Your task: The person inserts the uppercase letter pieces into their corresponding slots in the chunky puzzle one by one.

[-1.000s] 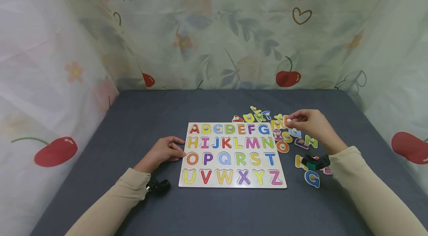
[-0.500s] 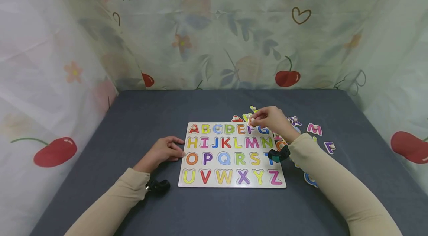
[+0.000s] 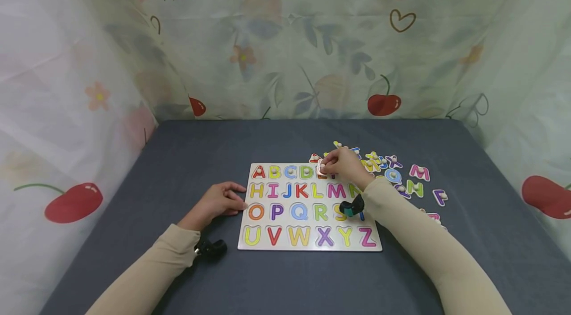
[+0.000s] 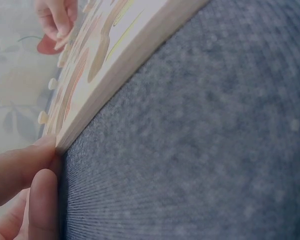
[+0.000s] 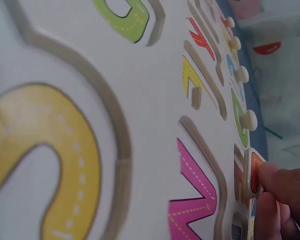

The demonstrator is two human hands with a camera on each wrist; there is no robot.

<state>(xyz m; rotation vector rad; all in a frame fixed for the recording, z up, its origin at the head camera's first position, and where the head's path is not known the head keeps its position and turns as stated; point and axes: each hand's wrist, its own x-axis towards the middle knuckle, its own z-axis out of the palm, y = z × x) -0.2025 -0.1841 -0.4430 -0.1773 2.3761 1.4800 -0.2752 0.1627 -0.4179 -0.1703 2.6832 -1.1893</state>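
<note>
In the head view my right hand (image 3: 345, 163) pinches an orange-red letter E puzzle piece (image 3: 319, 168) by its knob. The piece is over the E recess in the top row of the alphabet puzzle board (image 3: 285, 224). The right wrist view shows the tilted E piece (image 5: 255, 170) right at its recess, thumb and fingertip on the knob. Knobbed A, B, C and D (image 3: 306, 171) pieces sit in their recesses. My left hand (image 3: 215, 201) rests at the board's left edge, its fingertips (image 4: 44, 187) touching the wooden side in the left wrist view.
Several loose letter pieces lie behind and right of the board, among them a pink M (image 3: 420, 172), a green N (image 3: 415, 188), a purple F (image 3: 439, 197) and a blue Q (image 3: 393, 175). A dark cloth (image 3: 214, 146) covers the table; a printed curtain (image 3: 285, 57) surrounds it.
My right hand has carried the E piece leftward from the loose pieces at the right to the E recess in the top row. My left hand has stayed at the board's edge.
</note>
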